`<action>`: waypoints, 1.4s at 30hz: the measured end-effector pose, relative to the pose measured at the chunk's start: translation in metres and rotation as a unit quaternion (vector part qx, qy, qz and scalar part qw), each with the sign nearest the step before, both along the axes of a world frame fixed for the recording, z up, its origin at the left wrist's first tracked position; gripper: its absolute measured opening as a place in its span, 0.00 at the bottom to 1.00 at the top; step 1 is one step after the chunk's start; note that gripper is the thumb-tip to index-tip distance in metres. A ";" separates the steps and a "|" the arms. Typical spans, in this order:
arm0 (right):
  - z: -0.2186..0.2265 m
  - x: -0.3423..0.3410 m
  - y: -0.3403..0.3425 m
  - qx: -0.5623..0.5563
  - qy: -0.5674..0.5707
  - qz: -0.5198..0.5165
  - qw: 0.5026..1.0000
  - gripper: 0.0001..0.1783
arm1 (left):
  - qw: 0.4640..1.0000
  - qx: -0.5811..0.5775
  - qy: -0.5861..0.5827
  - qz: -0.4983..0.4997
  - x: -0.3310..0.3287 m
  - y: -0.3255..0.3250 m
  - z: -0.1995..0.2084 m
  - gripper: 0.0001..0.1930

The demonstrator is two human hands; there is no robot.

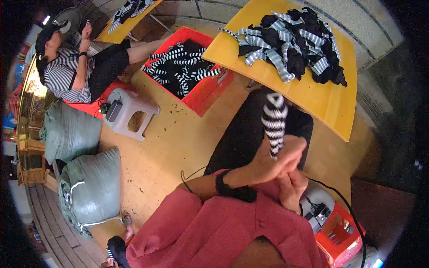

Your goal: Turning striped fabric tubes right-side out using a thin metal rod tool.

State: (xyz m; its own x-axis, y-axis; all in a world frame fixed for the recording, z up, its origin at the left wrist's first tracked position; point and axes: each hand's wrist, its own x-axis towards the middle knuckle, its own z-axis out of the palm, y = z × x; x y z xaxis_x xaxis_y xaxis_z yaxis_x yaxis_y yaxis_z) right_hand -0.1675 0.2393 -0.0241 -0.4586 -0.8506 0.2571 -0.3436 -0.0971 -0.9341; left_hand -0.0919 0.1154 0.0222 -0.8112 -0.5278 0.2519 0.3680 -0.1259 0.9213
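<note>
A black-and-white striped sock (274,120) stands up from my left hand (278,160), which is closed around its lower part. The upper end of the sock looks rounded and slightly blurred. A black band (234,190) circles my left wrist. Just below, my right hand (291,187) is closed and pressed against the left one. What its fingers hold, if anything, is hidden. Both hands are over my lap, in front of the yellow table (330,100). On that table lies a heap of black and striped knit pieces (290,40).
A red crate (208,100) with striped knits stands left of the table. At the far left, another person (73,73) sits near a grey stool (129,111). Large wrapped sacks (91,187) rest below them. A red stool (342,232) and a black cable (348,201) are at my right.
</note>
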 end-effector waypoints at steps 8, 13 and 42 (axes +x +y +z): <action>0.018 0.006 -0.005 0.069 -0.157 0.071 0.983 0.09 | 0.942 0.291 0.164 0.034 0.024 -0.036 0.046 0.17; 0.025 0.017 -0.004 0.056 -0.171 0.075 0.981 0.12 | 0.939 0.251 0.222 -0.076 0.030 -0.050 0.052 0.12; 0.027 0.015 -0.027 0.090 -0.256 0.087 0.959 0.12 | 0.950 0.269 0.155 0.033 0.028 -0.048 0.036 0.14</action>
